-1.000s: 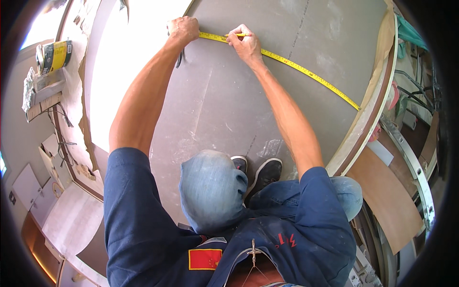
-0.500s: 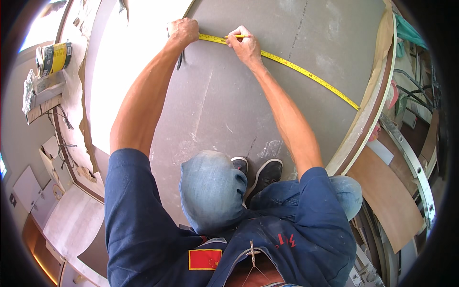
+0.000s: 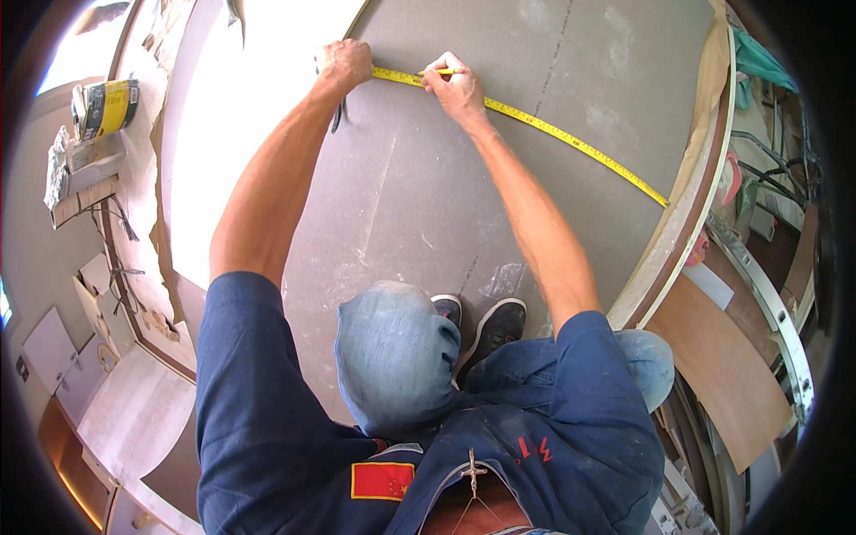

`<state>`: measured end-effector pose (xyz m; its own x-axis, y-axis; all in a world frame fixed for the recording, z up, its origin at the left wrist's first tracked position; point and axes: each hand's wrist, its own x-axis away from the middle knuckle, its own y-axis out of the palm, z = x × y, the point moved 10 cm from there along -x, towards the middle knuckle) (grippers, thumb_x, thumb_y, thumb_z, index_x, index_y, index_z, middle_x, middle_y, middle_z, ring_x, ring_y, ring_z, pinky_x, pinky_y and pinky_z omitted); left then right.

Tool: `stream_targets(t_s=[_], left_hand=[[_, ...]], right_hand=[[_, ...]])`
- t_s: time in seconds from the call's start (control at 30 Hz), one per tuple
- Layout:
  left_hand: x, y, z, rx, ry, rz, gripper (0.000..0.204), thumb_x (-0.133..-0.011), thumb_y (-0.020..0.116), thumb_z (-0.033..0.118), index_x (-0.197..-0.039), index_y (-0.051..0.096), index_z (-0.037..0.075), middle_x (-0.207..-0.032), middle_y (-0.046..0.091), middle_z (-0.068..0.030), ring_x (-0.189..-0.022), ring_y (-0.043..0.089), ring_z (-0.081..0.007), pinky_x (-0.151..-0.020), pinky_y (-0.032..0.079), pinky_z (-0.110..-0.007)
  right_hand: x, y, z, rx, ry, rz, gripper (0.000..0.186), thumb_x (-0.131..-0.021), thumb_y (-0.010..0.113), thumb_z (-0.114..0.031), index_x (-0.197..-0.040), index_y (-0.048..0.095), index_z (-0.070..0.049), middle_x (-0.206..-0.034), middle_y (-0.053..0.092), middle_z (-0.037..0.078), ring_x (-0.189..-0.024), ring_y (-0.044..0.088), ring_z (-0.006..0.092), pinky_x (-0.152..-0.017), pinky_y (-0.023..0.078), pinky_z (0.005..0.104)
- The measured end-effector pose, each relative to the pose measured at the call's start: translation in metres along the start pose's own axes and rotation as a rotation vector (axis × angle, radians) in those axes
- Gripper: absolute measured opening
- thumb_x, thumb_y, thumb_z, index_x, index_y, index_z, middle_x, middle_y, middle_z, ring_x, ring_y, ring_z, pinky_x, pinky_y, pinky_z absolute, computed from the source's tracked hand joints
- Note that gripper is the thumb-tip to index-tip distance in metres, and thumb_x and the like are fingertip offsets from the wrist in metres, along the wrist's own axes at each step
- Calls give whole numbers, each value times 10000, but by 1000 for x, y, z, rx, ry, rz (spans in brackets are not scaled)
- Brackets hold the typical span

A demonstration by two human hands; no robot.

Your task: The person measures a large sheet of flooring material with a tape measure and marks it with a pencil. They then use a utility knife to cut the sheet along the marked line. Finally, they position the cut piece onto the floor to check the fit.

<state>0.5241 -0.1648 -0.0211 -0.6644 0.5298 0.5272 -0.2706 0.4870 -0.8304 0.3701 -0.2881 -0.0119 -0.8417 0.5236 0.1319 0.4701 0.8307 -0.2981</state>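
A yellow tape measure [image 3: 580, 145] stretches across a large grey board [image 3: 383, 178], its far right end at the board's right edge. My left hand [image 3: 346, 64] is closed round the tape's case end near the board's left side; the case itself is mostly hidden by the fingers, and a dark strap hangs below. My right hand [image 3: 455, 89] pinches a yellow pencil [image 3: 441, 72], held nearly flat above the tape with its tip by the tape's edge. The heel of that hand rests over the tape.
I crouch on the board, with dark shoes [image 3: 501, 325] under me. Bright white sheet lies left of it. On the right stand a metal rail [image 3: 758, 276], brown panels [image 3: 713, 357] and clutter. A black and yellow package [image 3: 107, 109] sits on boxes at the left.
Both hands stay almost in place on the tape and pencil. The view has shifted very slightly.
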Motion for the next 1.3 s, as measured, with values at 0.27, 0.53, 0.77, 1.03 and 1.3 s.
stream_targets(t_s=[0.27, 0.53, 0.77, 1.03, 1.3], left_hand=[[2, -6, 4, -2, 22, 26, 240, -849, 600, 212, -1025, 741, 133, -1021, 723, -97, -984, 690, -279, -810, 539, -449], [1, -6, 4, -3, 18, 23, 241, -838, 601, 200, -1020, 740, 126, -1017, 723, -90, -973, 692, -278, -793, 550, -417], [4, -5, 2, 12, 3, 27, 223, -837, 597, 186, -995, 745, 133, -991, 728, -82, -959, 694, -276, -784, 536, -449], [8, -3, -1, 29, -3, 44, 215, -838, 592, 178, -978, 745, 125, -977, 728, -93, -940, 697, -279, -779, 532, -450], [-1, -6, 2, 54, 16, 59, 233, -826, 595, 199, -976, 744, 101, -1018, 720, -130, -976, 691, -286, -811, 538, -471]], right_hand=[[-2, -3, 2, 28, 4, 17, 176, -845, 580, -287, -827, 600, -113, -667, 669, 0, -629, 639, 144, -617, 489, 314], [-3, -1, 6, 31, 25, -7, 190, -838, 581, -313, -808, 587, -125, -674, 670, -3, -626, 635, 157, -620, 488, 315], [-1, -2, 0, -11, -1, 59, 179, -836, 592, -288, -812, 581, -111, -668, 661, 8, -623, 625, 171, -602, 478, 335], [22, -52, -31, 98, -85, 357, 77, -861, 608, -139, -887, 552, -95, -743, 631, 22, -648, 614, 160, -609, 499, 323], [50, -114, -8, -690, 257, -36, 179, -921, 642, -211, -989, 567, -64, -918, 656, 68, -812, 628, 121, -758, 547, 275]])
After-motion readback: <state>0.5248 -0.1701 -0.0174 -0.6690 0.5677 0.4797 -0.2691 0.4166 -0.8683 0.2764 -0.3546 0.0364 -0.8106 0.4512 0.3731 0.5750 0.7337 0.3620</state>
